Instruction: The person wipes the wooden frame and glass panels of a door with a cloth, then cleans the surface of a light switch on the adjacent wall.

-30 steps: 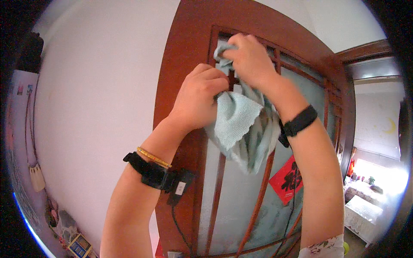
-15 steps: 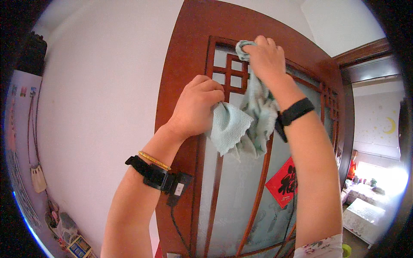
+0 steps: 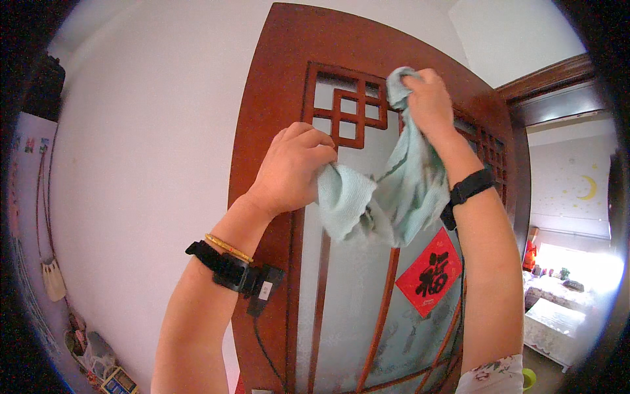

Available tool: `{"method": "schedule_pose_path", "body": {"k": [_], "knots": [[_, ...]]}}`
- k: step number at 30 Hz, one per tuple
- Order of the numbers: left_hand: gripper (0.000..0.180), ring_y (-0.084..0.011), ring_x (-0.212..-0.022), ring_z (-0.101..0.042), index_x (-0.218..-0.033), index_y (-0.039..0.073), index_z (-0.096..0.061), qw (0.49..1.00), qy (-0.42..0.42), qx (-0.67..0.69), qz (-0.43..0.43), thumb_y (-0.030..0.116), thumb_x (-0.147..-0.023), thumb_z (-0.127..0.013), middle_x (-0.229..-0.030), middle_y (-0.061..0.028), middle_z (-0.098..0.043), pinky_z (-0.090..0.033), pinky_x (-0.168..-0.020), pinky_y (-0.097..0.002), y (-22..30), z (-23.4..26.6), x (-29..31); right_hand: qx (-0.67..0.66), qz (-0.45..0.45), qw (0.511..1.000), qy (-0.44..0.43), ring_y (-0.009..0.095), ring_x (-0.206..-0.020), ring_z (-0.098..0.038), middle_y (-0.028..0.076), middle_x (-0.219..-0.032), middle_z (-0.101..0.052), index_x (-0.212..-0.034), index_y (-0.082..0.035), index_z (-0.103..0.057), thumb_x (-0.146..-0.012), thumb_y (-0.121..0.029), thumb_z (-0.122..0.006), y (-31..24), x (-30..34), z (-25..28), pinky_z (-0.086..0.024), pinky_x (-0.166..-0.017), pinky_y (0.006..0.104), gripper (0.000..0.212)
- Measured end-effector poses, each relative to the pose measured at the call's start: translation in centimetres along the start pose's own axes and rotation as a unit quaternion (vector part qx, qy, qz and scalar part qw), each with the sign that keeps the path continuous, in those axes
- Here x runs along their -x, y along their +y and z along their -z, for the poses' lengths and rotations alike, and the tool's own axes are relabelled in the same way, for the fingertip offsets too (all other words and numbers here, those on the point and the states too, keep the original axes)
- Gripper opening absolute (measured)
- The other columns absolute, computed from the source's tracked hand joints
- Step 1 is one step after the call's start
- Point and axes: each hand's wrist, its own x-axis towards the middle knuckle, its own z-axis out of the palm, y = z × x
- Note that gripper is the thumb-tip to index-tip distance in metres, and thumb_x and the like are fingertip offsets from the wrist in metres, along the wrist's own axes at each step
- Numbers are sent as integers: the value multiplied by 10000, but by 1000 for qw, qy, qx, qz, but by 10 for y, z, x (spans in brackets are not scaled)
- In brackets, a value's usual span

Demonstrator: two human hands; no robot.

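A pale green cloth (image 3: 413, 190) with grey smudges hangs in folds between my two hands. My right hand (image 3: 430, 102) pinches its bunched upper end against the top of the wooden door (image 3: 262, 131), beside the lattice. Lower and to the left, my left hand (image 3: 293, 164) grips the other end, its fingertips mostly hidden from view. Behind the cloth is the door's frosted glass (image 3: 348, 289), with a square wooden lattice (image 3: 348, 118) in its upper corner. A red paper diamond (image 3: 431, 274) with black lettering is stuck on the glass below my right wrist.
At the right, a doorway leads to a bright room with a white-covered low table (image 3: 554, 328). A white wall (image 3: 157, 144) runs along the left. Bags (image 3: 95, 351) stand low at the left, below a hanging pouch (image 3: 54, 281). Black cables run from my wrist straps.
My right hand has moved right along the top of the door, drawing its end of the cloth away from the lattice. The left hand has shifted only slightly; more of the red diamond shows.
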Motion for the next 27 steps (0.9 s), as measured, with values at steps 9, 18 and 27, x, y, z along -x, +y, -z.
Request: {"method": "schedule_pose_path", "body": {"k": [9, 18, 27], "knots": [[157, -295, -942, -531, -758, 89, -624, 1000, 4, -30, 3, 122, -613, -673, -950, -63, -617, -433, -813, -396, 6, -2, 2, -73, -21, 994, -77, 305, -993, -518, 106, -1015, -539, -1018, -183, -656, -788, -101, -477, -46, 12, -24, -451, -820, 428, 303], [178, -304, -929, -538, -758, 67, -625, 1000, 16, 2, -3, 105, -595, -683, -938, -82, -621, -448, -796, -390, 4, -5, 3, 158, 197, 967, -38, 210, -962, -523, 27, -948, -532, -897, -249, -684, -793, -161, -522, -32, -1, 10, -423, -792, 362, 211], [186, -304, -918, -533, -747, 53, -612, 1000, 13, -5, 1, 95, -581, -686, -937, -86, -617, -450, -788, -390, -4, -10, 4, 231, 159, 957, -72, 232, -973, -524, 51, -966, -561, -929, -202, -677, -788, -162, -542, -48, -3, 5, -440, -762, 378, 199]]}}
